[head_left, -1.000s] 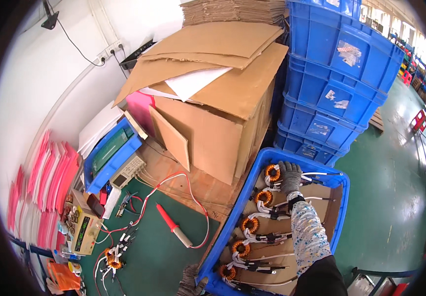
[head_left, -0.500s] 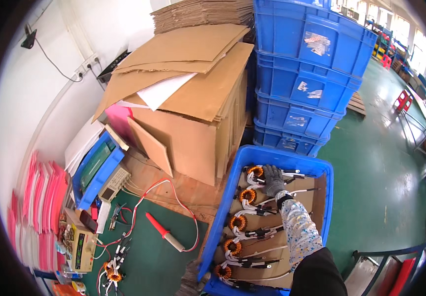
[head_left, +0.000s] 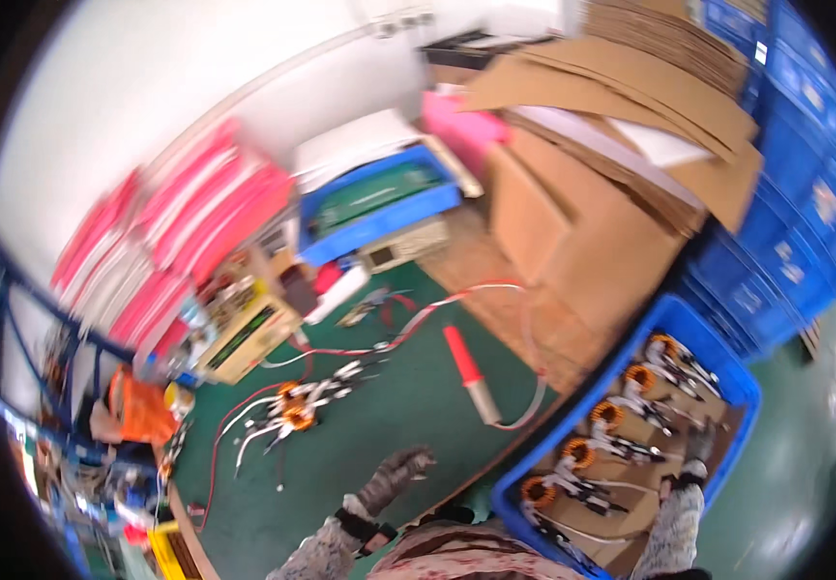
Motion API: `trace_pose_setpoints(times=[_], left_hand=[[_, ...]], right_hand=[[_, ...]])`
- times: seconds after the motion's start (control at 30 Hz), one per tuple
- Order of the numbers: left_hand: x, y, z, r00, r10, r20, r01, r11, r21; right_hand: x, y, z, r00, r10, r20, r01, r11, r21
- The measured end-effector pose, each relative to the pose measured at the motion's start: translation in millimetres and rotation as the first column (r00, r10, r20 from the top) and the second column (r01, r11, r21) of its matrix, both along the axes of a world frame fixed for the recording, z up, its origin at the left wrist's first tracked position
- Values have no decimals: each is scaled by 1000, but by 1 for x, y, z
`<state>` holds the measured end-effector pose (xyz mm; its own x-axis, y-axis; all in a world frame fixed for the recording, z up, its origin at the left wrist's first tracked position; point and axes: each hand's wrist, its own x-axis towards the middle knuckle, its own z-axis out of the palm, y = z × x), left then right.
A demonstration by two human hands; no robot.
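Note:
My left hand (head_left: 396, 478), in a grey glove, hovers over the near edge of the green mat (head_left: 360, 425). Its fingers are loosely apart and hold nothing. My right hand (head_left: 698, 445), gloved too, is at the right side of the blue bin (head_left: 749, 406), beside the leads of the coils; motion blur hides its fingers. Several copper-wound ring coils (head_left: 607, 416) with white and black leads lie in a row on cardboard inside this bin. Two more ring coils (head_left: 297, 417) with spread leads rest on the mat, beyond my left hand.
A red-and-white probe (head_left: 464, 362) with a looping cable lies on the mat. Behind it are a beige meter (head_left: 249, 338), a blue tray (head_left: 379, 217) and pink-and-white stacks (head_left: 215, 208). A large cardboard box (head_left: 601, 261) and stacked blue crates (head_left: 795, 232) stand at the right back.
The view has swung left toward the mat. My left hand has come into sight. My right hand has moved back from the far coil toward the bin's right side.

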<state>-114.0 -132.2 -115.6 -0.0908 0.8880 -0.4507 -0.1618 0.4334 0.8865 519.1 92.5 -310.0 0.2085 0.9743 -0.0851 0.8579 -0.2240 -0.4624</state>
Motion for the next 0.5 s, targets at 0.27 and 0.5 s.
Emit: trace_pose_setpoints(times=[0.27, 0.5], left_hand=[[-174, -92, -81, 493, 710, 503, -787, 610, -91], [-249, -102, -136, 348, 677, 649, -828, 546, -125]], right_hand=[[-342, -19, 177, 701, 707, -98, -559, 629, 540], [-632, -136, 172, 79, 113, -990, -892, 452, -19]])
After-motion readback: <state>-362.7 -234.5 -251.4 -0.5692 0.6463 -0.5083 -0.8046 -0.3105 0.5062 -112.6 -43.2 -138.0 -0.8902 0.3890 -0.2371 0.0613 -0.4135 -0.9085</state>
